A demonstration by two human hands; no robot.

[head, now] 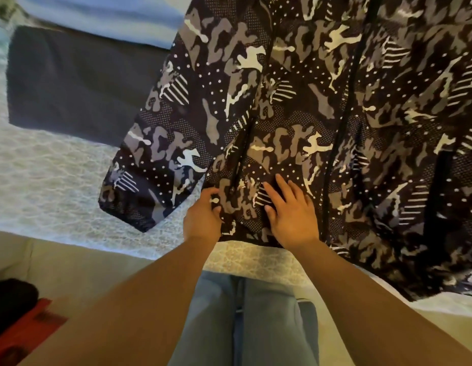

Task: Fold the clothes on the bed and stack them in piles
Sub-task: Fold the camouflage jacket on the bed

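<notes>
Here the white textured bed cover [52, 165] is overlaid by a black, grey and white camouflage-print zip jacket [322, 107], long axis running away from its near hem. That hem's corner is pinched by the left hand [203, 217]; just beside it, the right hand [290, 212] is pressed flat, fingers straight.

Both forearms are bare, no sleeves showing up to the frame edge; the left hand [203, 220] and right hand [291, 216] wear no rings, watch or gloves; well behind the fingers [282, 188], light blue-grey trousers [245, 320] with a centre seam.
</notes>
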